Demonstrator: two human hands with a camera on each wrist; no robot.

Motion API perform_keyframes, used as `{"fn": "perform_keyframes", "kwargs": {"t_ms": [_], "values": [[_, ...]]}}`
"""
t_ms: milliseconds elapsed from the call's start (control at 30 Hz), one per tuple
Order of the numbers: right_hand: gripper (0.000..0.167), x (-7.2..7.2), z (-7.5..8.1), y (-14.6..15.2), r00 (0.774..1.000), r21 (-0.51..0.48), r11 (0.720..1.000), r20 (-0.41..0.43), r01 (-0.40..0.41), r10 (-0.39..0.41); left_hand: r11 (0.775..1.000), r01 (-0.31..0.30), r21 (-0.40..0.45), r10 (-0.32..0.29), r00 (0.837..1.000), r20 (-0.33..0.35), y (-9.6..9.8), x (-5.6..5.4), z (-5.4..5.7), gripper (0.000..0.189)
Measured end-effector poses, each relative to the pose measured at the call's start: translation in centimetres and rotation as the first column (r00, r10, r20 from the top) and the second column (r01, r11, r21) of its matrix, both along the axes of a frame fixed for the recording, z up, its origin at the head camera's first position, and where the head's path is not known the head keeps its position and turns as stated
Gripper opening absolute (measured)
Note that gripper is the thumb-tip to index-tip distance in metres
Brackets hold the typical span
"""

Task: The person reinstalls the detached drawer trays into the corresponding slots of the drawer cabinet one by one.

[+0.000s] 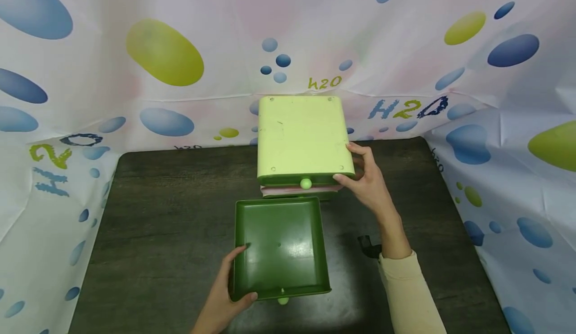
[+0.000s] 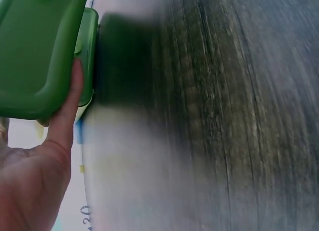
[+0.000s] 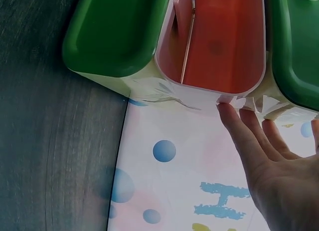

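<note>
My left hand [image 1: 225, 286] grips a dark green drawer [image 1: 280, 246] at its near left corner, thumb by the front and a finger over the side rim. The drawer is an empty shallow square tray with a round light green knob [image 1: 283, 301]. Beyond it stands a small drawer cabinet [image 1: 302, 136] with a pale green top. My right hand [image 1: 371, 179] rests against its right front corner, thumb at the front, fingers extended along the side. The right wrist view shows the cabinet's red-pink middle compartment [image 3: 224, 41] standing drawerless between two green drawers, one of them the upper drawer [image 3: 299, 51].
A dark wood-grain table [image 1: 171, 214] carries the cabinet near its back edge. Behind and at both sides hangs a white curtain [image 1: 243, 34] printed with blue and yellow-green spots. A black wrist mount [image 1: 369, 247] sits by the right sleeve [image 1: 409, 289].
</note>
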State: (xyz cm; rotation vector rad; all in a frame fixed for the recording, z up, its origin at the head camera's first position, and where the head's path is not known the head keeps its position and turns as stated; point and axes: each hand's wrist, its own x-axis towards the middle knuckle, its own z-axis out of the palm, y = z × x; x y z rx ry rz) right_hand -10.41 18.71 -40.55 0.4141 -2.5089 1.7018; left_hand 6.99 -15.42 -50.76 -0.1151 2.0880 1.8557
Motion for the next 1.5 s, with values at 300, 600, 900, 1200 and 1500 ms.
{"fn": "perform_keyframes", "kwargs": {"t_ms": [300,600,900,1200,1500], "values": [[0.068,-0.1,0.1,0.0,1.0,0.002,1.0,-0.019,-0.003,0.003,0.996,0.077,0.041,-0.075,0.996,-0.042,1.0,-0.5,-0.2,0.091],[0.068,0.0,0.1,-0.1,1.0,-0.003,1.0,0.003,-0.003,0.003,0.991,0.063,0.12,-0.064,0.998,0.006,2.5,-1.0,0.0,0.088],[0.067,-0.1,0.2,-0.1,1.0,0.013,1.0,0.001,-0.01,0.01,0.989,0.09,0.12,-0.086,0.996,-0.034,2.5,-1.2,0.0,0.086],[0.067,-0.1,-0.1,0.1,1.0,0.019,1.0,0.004,0.013,-0.013,0.985,0.12,0.128,-0.112,0.991,-0.068,3.0,-2.2,0.5,0.087],[0.071,-1.2,-3.2,1.4,1.0,-0.002,1.0,-0.003,0.013,-0.013,0.973,0.148,0.177,-0.135,0.987,-0.085,3.7,-2.7,0.4,0.085]]}}
